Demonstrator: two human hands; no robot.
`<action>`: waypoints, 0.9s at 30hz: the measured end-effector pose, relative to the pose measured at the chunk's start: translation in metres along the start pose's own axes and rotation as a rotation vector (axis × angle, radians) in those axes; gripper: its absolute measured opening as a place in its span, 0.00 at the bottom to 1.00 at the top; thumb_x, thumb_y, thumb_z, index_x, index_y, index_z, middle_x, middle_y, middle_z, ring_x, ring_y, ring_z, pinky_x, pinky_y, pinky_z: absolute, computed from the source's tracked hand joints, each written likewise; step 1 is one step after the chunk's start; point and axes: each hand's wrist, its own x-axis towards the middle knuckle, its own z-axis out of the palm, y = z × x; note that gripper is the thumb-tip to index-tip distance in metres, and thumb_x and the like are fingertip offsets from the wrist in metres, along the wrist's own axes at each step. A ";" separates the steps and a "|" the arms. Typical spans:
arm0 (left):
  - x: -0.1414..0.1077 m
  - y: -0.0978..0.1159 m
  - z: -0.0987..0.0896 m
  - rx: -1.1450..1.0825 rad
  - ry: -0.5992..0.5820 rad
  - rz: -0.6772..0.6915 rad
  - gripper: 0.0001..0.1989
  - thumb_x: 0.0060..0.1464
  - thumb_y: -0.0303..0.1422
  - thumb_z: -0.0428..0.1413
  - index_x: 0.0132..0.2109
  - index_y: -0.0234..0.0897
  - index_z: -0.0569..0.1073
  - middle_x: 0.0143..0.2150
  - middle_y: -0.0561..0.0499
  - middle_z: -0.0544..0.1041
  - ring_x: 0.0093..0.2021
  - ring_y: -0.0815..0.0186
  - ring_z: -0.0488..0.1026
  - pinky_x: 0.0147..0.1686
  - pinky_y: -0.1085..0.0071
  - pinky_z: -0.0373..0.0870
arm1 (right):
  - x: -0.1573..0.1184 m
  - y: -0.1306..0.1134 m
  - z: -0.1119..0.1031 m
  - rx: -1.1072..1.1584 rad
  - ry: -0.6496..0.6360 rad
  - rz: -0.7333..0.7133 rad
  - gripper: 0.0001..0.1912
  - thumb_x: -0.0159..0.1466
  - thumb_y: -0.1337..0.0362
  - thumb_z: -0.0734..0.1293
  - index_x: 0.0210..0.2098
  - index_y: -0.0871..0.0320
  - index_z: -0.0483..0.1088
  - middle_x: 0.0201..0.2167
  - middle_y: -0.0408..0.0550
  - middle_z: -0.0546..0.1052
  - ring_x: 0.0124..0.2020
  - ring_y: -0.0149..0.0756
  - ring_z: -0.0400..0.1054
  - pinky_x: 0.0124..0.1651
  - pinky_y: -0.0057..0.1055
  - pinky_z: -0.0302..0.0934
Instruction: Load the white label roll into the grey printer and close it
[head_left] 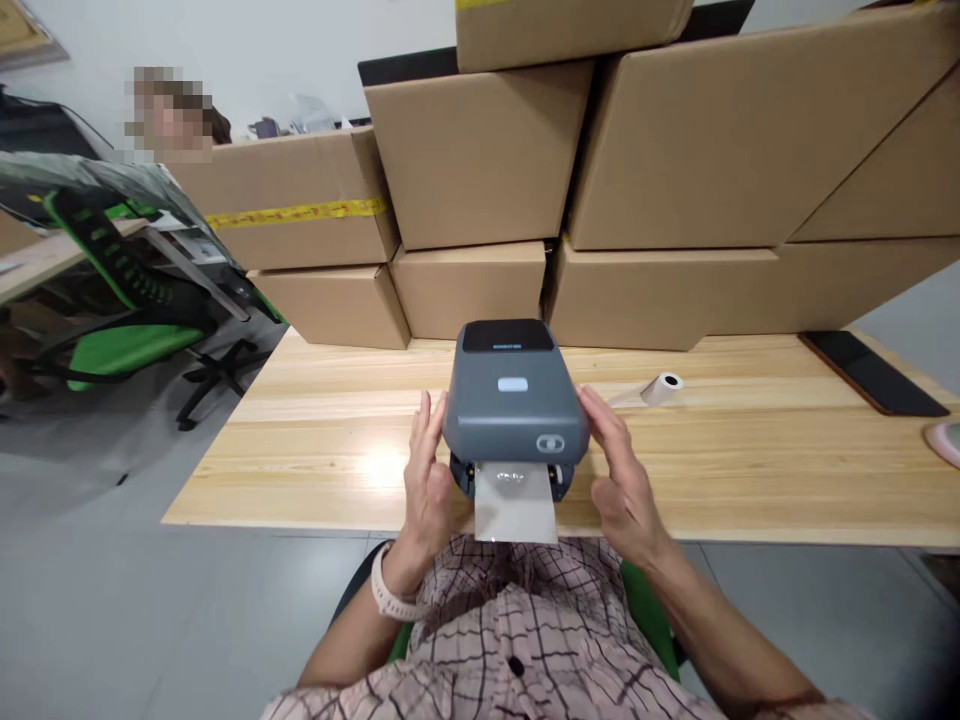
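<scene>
A dark grey label printer (514, 395) sits near the table's front edge, its front facing me. Its upper cover stands slightly raised at the front, showing parts of the inside. From that gap a strip of white label paper (516, 510) hangs out over the edge. My left hand (429, 480) holds the printer's left side, fingers fairly straight against the casing. On the opposite side my right hand (622, 470) grips the casing, its fingertips along the cover's edge. The far sides of the fingers are partly hidden by the printer.
A small white paper roll (661, 389) lies to the right on the wooden table (750, 440). Farther right is a black tablet-like device (874, 375). Stacked cardboard boxes (480, 160) line the back. A green chair (135, 350) stands at left, and another person is behind the boxes.
</scene>
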 end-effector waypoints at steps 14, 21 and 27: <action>0.101 -0.056 0.001 -0.210 -0.364 -0.376 0.47 0.51 0.39 0.67 0.74 0.44 0.59 0.77 0.39 0.57 0.76 0.43 0.55 0.70 0.44 0.62 | 0.204 0.024 -0.003 -0.187 0.128 -0.278 0.40 0.70 0.37 0.60 0.73 0.49 0.50 0.73 0.54 0.61 0.73 0.52 0.57 0.73 0.59 0.52; 0.092 -0.042 0.002 -0.271 -0.468 -0.317 0.45 0.53 0.36 0.63 0.75 0.42 0.57 0.74 0.42 0.64 0.67 0.48 0.70 0.64 0.54 0.70 | 0.242 0.042 0.000 -0.196 0.156 -0.278 0.39 0.68 0.38 0.63 0.72 0.47 0.52 0.73 0.54 0.62 0.73 0.55 0.57 0.72 0.62 0.52; 0.092 -0.044 0.000 -0.029 -0.395 -0.194 0.42 0.52 0.33 0.59 0.74 0.42 0.61 0.66 0.41 0.73 0.58 0.49 0.74 0.56 0.55 0.72 | 0.186 0.006 0.010 -0.360 0.000 -0.497 0.31 0.69 0.54 0.66 0.69 0.48 0.60 0.67 0.52 0.71 0.67 0.56 0.65 0.69 0.60 0.56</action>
